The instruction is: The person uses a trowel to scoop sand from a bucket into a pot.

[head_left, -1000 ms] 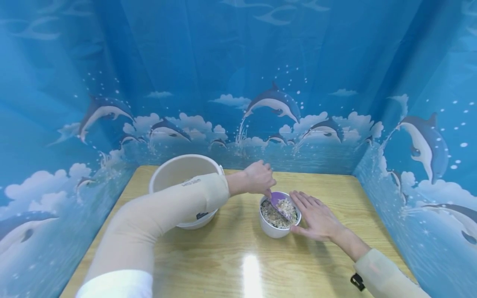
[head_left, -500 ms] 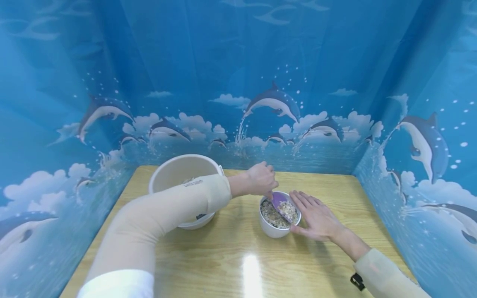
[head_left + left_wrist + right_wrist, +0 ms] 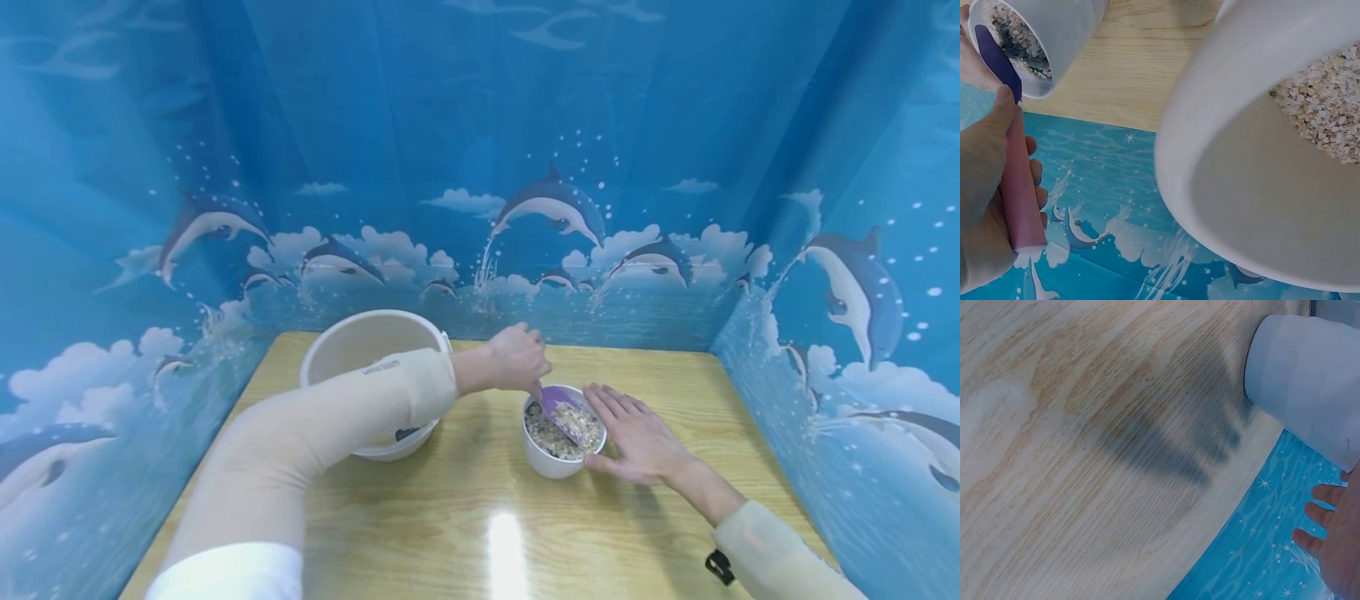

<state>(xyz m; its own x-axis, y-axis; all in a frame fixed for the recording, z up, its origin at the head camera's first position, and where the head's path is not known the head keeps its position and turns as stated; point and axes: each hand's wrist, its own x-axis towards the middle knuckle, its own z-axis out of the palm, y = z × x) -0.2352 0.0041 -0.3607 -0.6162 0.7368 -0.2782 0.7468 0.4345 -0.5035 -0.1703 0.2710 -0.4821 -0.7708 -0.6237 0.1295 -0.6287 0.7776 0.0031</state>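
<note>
Seen from the head view, the left hand [image 3: 517,358] reaches across from the left and grips the handle of a purple scoop [image 3: 561,407], whose blade dips into the small white bowl [image 3: 558,458] of mixed grain near the middle of the counter [image 3: 465,517]. The scoop's long axis slopes from the fist at the far left of the bowl down toward its near right. The right hand [image 3: 637,437] lies with fingers straight and together against the bowl's right side, holding nothing. A large white tub [image 3: 360,346] stands just left of the bowl, partly behind the sleeve.

From the left wrist, fingers and thumb curl round the pink-purple handle [image 3: 1019,181] (its tip points at the bowl [image 3: 1060,37]), with the tub [image 3: 1229,187] close by and holding pale grain.

From the right wrist, only straight fingertips [image 3: 1316,515] show beside the bowl's wall [image 3: 1310,381].
</note>
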